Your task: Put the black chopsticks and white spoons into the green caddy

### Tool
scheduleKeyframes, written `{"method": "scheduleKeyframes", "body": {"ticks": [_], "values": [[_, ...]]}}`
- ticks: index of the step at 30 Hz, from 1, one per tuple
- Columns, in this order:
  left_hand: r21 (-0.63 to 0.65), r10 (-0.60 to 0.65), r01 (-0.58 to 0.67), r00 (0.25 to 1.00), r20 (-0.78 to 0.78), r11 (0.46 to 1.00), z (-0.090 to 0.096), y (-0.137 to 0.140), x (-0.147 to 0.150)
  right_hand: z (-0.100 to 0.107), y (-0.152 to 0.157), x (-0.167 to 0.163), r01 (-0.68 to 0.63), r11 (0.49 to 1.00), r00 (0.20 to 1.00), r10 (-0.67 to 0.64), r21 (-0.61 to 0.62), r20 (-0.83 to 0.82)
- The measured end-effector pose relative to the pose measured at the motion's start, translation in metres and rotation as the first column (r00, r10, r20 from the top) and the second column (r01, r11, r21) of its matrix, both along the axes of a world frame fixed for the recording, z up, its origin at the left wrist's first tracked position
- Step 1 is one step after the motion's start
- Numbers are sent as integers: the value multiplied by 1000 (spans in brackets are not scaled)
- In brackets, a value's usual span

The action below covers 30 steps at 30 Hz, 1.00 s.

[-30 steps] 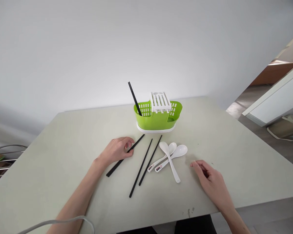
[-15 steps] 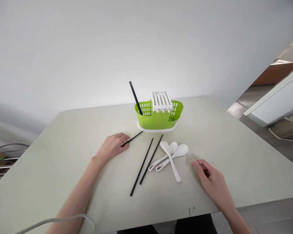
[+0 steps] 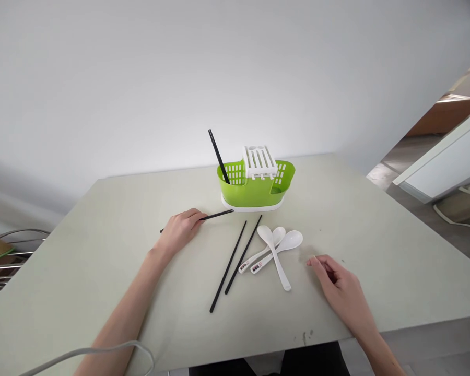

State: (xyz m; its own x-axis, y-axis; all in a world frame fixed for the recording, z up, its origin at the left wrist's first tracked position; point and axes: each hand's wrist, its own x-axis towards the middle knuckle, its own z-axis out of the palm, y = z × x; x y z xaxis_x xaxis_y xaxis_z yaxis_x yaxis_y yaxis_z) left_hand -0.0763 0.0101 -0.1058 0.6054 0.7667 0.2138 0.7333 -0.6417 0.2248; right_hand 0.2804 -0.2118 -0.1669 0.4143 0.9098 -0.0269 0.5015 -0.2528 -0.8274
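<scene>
My left hand (image 3: 182, 228) is closed over black chopsticks (image 3: 217, 214) lying low at the table. Their thin tips point right toward the basket's base, and a far end pokes out left of the hand. My right hand (image 3: 337, 282) rests on the table at the right, fingers curled in, with nothing seen in them. Between the hands, two loose black chopsticks (image 3: 227, 266) lie slanted side by side. Right of these, three white spoons (image 3: 276, 258) lie crossed over one another. Behind stands a green basket (image 3: 250, 194) with black chopsticks (image 3: 218, 154) leaning upright in its left compartment.
A white slotted rack with small hooks (image 3: 259, 161) bridges the basket's middle. The pale table (image 3: 102, 250) meets a wall (image 3: 160, 83) behind. A grey cable (image 3: 90, 351) crosses my left forearm. Metal rails (image 3: 8, 266) stand beyond the table's left edge.
The chopsticks in my left hand have turned to lie flatter, and an end now shows left of the hand. My right hand and the spoons have stayed in place.
</scene>
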Motion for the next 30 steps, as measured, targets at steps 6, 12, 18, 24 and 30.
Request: {"method": "scheduleKeyframes", "body": {"ticks": [6,12,18,24,30], "values": [[-93,197,-175,807,557,980,23,-3,6,4,-1,0,-13,1000,1000,13,8,-20],[-474,456,0,273,847,881,35,-21,37,4,-1,0,-29,999,999,30,21,-25],[-645,674,368,61,736,670,14,-49,90,8,1,0,-39,998,999,41,57,-29],[-643,734,576,107,670,504,6,-75,139,11,0,0,-52,996,998,55,79,-41],[-632,769,674,145,622,383,-3,-88,179,10,1,3,-41,995,996,48,88,-79]]}}
